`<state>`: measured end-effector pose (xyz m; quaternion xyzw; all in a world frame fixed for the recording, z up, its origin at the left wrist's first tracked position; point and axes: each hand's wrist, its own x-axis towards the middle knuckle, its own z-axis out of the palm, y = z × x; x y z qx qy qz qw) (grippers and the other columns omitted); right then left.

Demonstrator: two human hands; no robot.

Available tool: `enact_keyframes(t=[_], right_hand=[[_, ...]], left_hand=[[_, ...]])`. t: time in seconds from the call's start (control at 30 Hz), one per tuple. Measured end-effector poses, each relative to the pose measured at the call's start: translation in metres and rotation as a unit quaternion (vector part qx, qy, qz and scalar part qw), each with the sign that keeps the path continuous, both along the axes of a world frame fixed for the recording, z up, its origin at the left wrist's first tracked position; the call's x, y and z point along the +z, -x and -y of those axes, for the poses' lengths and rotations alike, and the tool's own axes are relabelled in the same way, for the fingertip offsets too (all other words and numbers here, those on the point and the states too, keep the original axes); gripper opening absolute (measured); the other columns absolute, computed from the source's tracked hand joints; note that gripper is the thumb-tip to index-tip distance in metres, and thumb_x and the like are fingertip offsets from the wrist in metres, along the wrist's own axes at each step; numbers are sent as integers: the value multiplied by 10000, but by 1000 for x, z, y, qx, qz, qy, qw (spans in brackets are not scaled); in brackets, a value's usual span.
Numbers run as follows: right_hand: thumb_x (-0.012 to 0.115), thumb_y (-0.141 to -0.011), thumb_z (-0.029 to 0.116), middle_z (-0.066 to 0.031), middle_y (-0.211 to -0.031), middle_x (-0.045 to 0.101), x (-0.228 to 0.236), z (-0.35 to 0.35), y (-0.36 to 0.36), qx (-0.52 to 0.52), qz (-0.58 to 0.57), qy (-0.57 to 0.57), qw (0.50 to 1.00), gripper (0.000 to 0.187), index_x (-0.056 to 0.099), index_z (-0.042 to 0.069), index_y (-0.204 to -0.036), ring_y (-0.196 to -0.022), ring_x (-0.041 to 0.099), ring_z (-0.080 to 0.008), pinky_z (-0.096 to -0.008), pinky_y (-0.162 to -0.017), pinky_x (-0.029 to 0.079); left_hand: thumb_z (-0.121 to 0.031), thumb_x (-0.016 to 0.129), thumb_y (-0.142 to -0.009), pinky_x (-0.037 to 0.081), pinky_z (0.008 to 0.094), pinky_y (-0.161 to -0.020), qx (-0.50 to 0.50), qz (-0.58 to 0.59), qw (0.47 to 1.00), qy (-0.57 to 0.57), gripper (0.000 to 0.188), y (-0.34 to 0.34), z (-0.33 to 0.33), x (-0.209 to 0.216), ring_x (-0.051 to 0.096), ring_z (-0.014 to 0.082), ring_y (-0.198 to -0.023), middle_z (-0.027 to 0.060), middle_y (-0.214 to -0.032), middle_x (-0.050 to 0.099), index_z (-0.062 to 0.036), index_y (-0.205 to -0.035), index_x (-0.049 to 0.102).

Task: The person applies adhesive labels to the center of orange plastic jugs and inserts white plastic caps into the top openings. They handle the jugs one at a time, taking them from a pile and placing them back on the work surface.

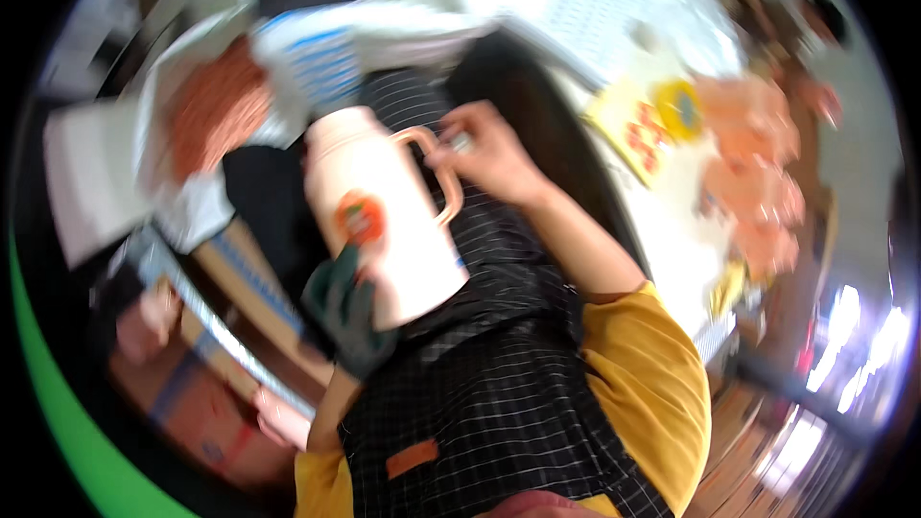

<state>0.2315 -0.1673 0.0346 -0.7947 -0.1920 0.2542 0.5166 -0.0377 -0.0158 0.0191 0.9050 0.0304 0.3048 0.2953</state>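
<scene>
A pale pink vacuum jug (398,230) with a side handle (449,187) and a round orange sticker (360,218) lies tilted across my lap. My left hand (350,312), in a dark grey-green glove, grips the jug's body near its base. Beside the handle is my bare right hand (494,153), its fingers curled and pinched together, the tips at the handle's upper part. A small whitish bit shows between those fingers, too blurred to name.
On the white table at right lie a yellow sheet with orange stickers (628,129), a yellow tape roll (678,108) and several pink wrapped pieces (753,192). A white bag of pinkish material (221,105) stands at left, above cardboard boxes (259,278). Another person's hand (281,419) shows lower left.
</scene>
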Motion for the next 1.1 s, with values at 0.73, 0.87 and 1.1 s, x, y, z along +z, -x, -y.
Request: enact_keyframes(t=[0.73,0.87,1.1], right_hand=[[739,-913,307,-228,-1186,693,28,384,-77,-638,328,266,644,544,586,74,-1380,-1038,675,-461,-541,-892,530],[728,-918,376,-175,-1370,646,-4,337,-110,-625,270,270,680,546,625,124,-1392,-1221,625,-392,-512,-1035,490],[621,-980,530,-136,-1334,628,-40,339,28,-381,540,515,546,675,570,14,-1413,-1244,576,-331,-490,-1028,474]], left_hand=[[-183,711,-934,347,551,-1193,-161,-101,982,8,665,-85,70,8,458,457,-1415,279,-1564,450,28,-1512,460],[-201,718,-954,331,540,-1209,-88,-174,980,28,660,-64,48,21,461,458,-1415,271,-1566,447,19,-1520,460],[-298,832,-868,396,502,-1145,116,-21,993,-7,707,-27,-46,41,490,383,-1378,187,-1487,519,-30,-1454,543]])
